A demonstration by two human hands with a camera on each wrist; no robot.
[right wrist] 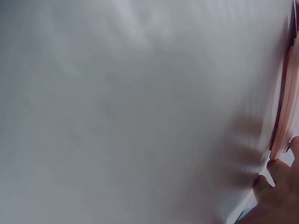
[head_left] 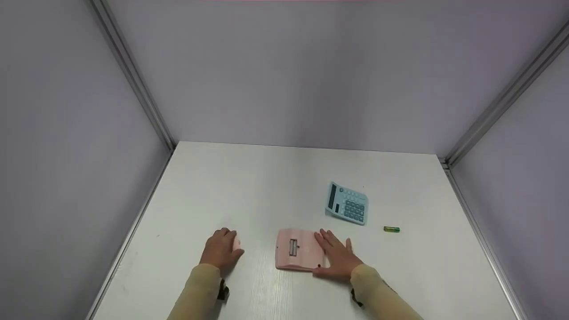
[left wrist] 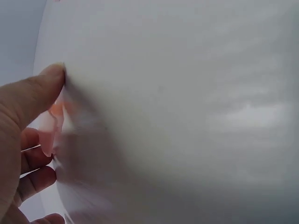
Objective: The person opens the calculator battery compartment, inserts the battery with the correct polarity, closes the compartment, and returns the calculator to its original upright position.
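A pink calculator (head_left: 306, 253) lies face down on the white table, its battery compartment (head_left: 293, 247) uncovered and showing a pale grey inside. My right hand (head_left: 338, 260) rests along its right edge with fingers spread; the right wrist view shows fingertips (right wrist: 278, 168) at the calculator's side (right wrist: 286, 98). To the left, my left hand (head_left: 221, 249) holds a small pink plastic cover (head_left: 236, 243) down at the table. In the left wrist view that cover (left wrist: 48, 133) sits between thumb and fingers, partly hidden by them.
Behind the right hand lies a light blue calculator (head_left: 351, 204), keys up and turned at an angle. A green and gold battery (head_left: 391, 229) lies on the table (head_left: 249, 178) farther right. Grey panels (head_left: 266, 75) wall the table at the back and both sides.
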